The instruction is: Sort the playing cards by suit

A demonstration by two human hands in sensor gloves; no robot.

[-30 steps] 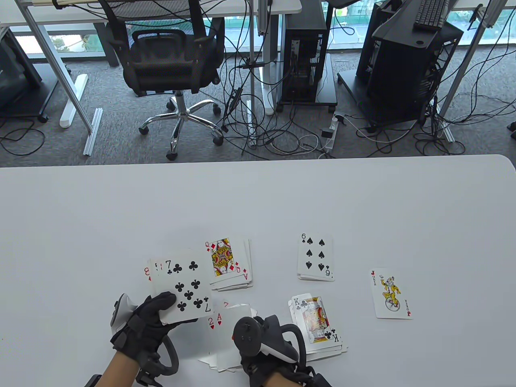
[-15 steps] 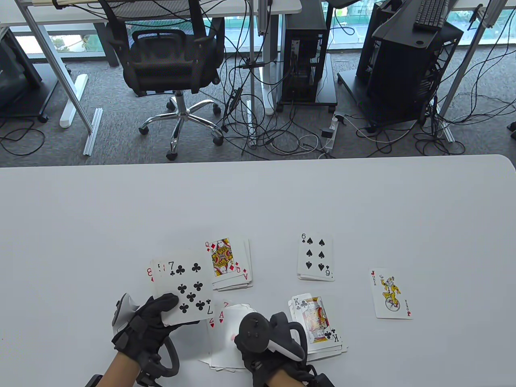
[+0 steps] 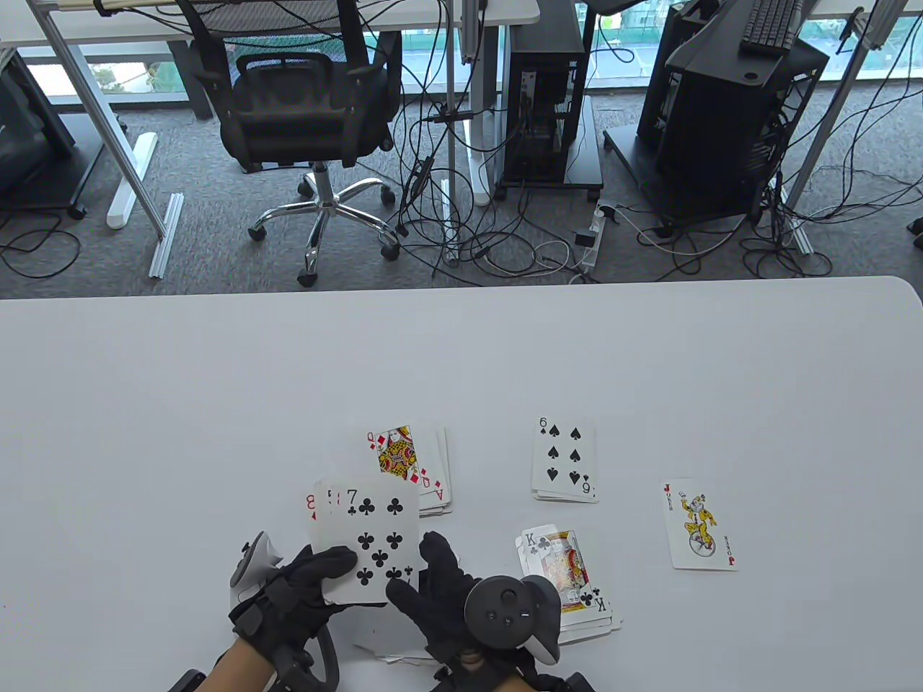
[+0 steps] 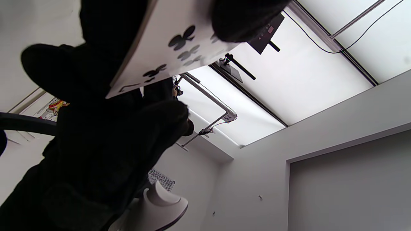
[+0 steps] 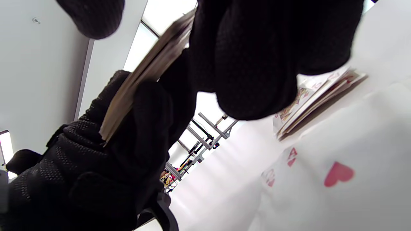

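Note:
My left hand [image 3: 310, 591] holds a fan of cards [image 3: 364, 537] face up, with the 7 of clubs [image 3: 375, 540] on top and a red 8 peeking out at its left. My right hand [image 3: 425, 584] meets the fan from the right. Its thumb lies on the 7's lower right corner, its fingers [image 5: 250, 64] sit at the card's edge, and it pinches the card. On the table lie a diamonds pile topped by a queen [image 3: 404, 461], a spades pile topped by a 6 [image 3: 564, 461], a clubs pile topped by a king [image 3: 570, 577] and a hearts pile [image 3: 389, 638], mostly hidden under my hands.
A single joker [image 3: 698, 525] lies face up to the right of the piles. The white table [image 3: 461, 346] stretches bare beyond the cards. An office chair [image 3: 303, 108] and computer towers stand on the floor behind the table's far edge.
My left hand has carried the fan rightward and nearer. My right hand has left the hearts pile and come up to the 7 of clubs' right corner.

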